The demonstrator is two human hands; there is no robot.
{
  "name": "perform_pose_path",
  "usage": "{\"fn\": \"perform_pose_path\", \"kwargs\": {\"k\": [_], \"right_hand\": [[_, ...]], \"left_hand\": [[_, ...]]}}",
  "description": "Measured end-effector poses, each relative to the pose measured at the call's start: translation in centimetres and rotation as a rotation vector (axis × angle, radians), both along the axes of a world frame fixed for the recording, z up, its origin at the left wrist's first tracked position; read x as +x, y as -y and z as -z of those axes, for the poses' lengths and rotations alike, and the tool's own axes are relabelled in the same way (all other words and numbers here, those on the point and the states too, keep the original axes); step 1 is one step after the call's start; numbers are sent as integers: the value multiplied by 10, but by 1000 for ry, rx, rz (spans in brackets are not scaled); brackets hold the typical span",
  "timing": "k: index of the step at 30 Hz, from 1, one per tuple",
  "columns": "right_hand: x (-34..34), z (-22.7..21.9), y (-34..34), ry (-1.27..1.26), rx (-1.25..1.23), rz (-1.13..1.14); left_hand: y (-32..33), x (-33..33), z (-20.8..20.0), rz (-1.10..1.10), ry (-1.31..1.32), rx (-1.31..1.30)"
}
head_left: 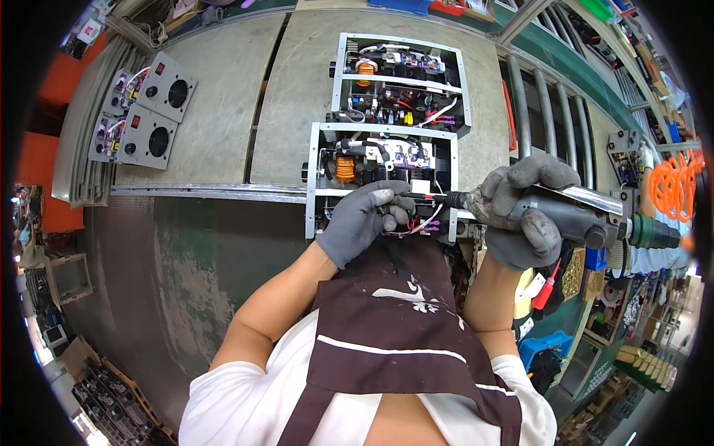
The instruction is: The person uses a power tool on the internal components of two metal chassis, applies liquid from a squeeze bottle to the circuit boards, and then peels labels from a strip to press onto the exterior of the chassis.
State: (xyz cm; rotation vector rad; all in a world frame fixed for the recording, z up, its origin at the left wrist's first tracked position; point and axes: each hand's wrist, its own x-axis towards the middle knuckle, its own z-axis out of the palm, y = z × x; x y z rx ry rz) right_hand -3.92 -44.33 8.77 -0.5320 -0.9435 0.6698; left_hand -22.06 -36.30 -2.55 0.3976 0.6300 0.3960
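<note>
Grey-gloved right grip (500,202) wraps black-and-silver cylindrical driver (584,214) | long axis points left, toward grey-gloved left grip (358,221) | left fingers half-curled, contents unclear

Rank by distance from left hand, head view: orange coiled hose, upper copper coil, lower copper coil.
1. Lower copper coil: just beyond the left hand.
2. Upper copper coil: farther ahead.
3. Orange coiled hose: far right.

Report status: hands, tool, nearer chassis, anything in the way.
Right hand gripping power driver, bit pointing left over nearer chassis. Left hand fingers curled by the bit, hold unclear. White wire close by; whether it obstructs, can't tell.
</note>
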Motion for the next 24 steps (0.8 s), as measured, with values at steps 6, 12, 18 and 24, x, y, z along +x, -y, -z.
{"fn": "perform_pose_path", "kwargs": {"k": [6,12,18,24], "right_hand": [[-1,7,-2,61,81,71],[-4,7,-4,86,118,8],[-3,8,-5,63,96,18],[-5,11,-4,42,68,10]], "left_hand": [[1,-1,9,47,172,-66],[2,1,18,62,164,-149],[2,4,21,28,351,-83],[5,10,-12,16,-25,-12]]}}
